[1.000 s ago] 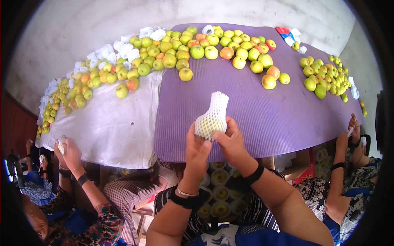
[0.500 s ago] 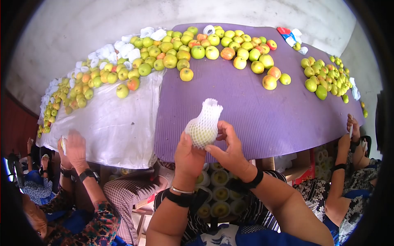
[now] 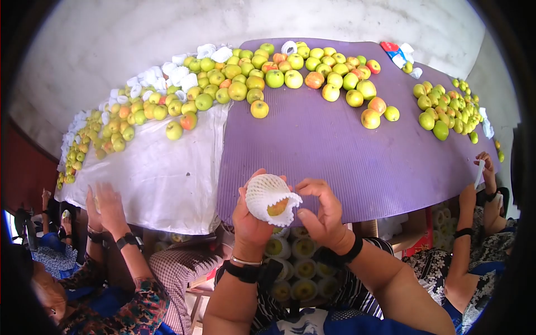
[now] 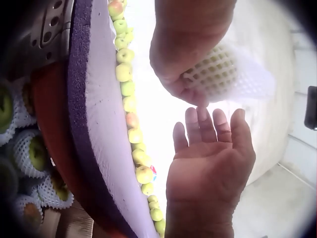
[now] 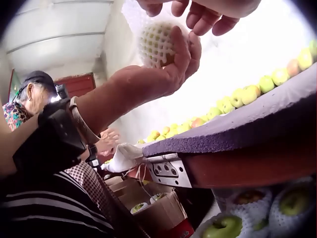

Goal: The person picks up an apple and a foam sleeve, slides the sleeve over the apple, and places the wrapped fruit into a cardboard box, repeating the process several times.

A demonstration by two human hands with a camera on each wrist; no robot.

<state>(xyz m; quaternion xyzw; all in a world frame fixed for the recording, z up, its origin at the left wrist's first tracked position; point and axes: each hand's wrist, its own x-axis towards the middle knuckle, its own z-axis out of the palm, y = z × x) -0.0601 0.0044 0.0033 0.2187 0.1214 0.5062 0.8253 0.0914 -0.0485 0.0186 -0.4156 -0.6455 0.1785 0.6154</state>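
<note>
An apple sits inside a white foam net sleeve, its skin showing through the sleeve's open end. My left hand holds it over the table's near edge, fingers curled round the far side. In the right wrist view, that left hand grips the netted apple from below. My right hand is just right of the sleeve's frilled rim, with bent fingers and nothing in it. The left wrist view shows the right hand palm outward, fingers extended beside the sleeve.
Loose apples spread along the back of the purple mat, with crumpled foam nets at left. Another pile lies at right. Netted apples are packed below the table. People work at left and right; one person's hands are close by.
The netted apple has tipped over: its sleeve's neck pointed away, and now the open end faces right and towards me. My right hand has come off it.
</note>
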